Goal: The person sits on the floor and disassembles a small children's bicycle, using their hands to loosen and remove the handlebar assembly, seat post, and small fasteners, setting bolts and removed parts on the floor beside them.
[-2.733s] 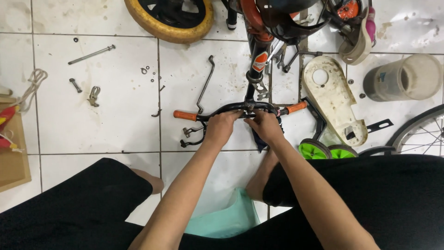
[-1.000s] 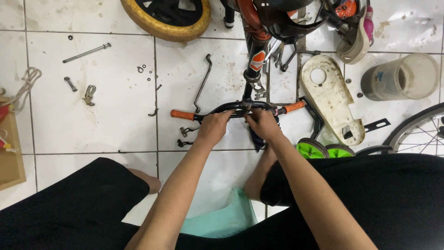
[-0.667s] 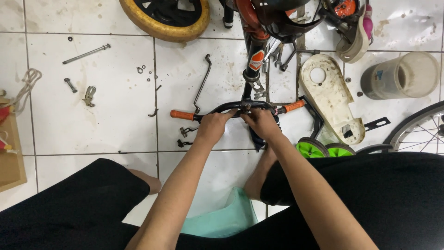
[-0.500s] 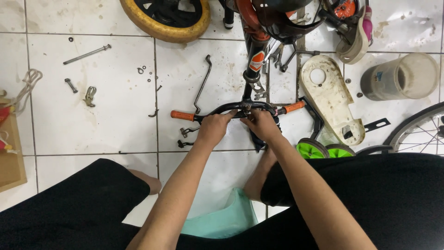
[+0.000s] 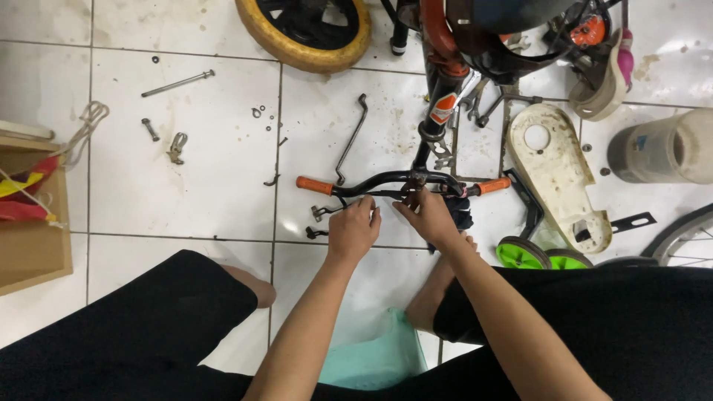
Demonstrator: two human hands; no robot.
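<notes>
A small bicycle lies on the tiled floor with its black handlebar (image 5: 386,180) facing me; the bar has orange grips at both ends. My left hand (image 5: 353,229) sits just below the handlebar's left half, fingers curled against the bar or a cable there. My right hand (image 5: 427,214) pinches a small part at the handlebar's centre clamp, beside the stem (image 5: 440,111). What lies under the fingers is hidden.
Loose hardware lies on the tiles: a long bolt (image 5: 178,82), a bent rod (image 5: 350,140), small nuts and brackets. A yellow-rimmed wheel (image 5: 306,33) is at the top, a cream chain guard (image 5: 553,174) and green training wheels (image 5: 522,254) to the right, a cardboard box (image 5: 33,223) at left.
Both hands stay at the handlebar's centre. My left hand has slid slightly down and off the bar; my right hand's fingers shifted at the clamp.
</notes>
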